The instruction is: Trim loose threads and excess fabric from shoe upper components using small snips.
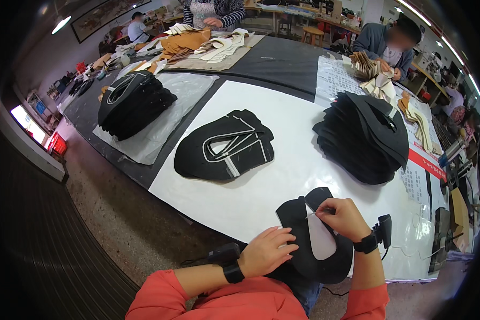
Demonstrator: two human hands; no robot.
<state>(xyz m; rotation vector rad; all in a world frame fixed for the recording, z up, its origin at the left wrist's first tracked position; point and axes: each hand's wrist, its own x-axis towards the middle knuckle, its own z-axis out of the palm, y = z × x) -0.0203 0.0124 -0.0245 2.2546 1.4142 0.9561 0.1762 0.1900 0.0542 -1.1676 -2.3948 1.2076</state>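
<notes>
A black shoe-upper piece [330,268] with a long rounded opening lies at the table's front edge, close to my body. My left hand [269,249] rests with its fingers stretched out at the left edge of this piece. Over its upper right part, my right hand [342,217] is closed in a pinch. A thin pale strip [310,215] runs from those fingertips toward the top of the opening. Whether the strip is stuck to the piece there, I cannot tell.
Further up the white sheet [240,202] lies a small pile of black uppers [197,154] with white tape lines. Tall black stacks stand at right [357,141] and left [138,106]. Across the table, co-workers handle tan and cream pieces [184,45].
</notes>
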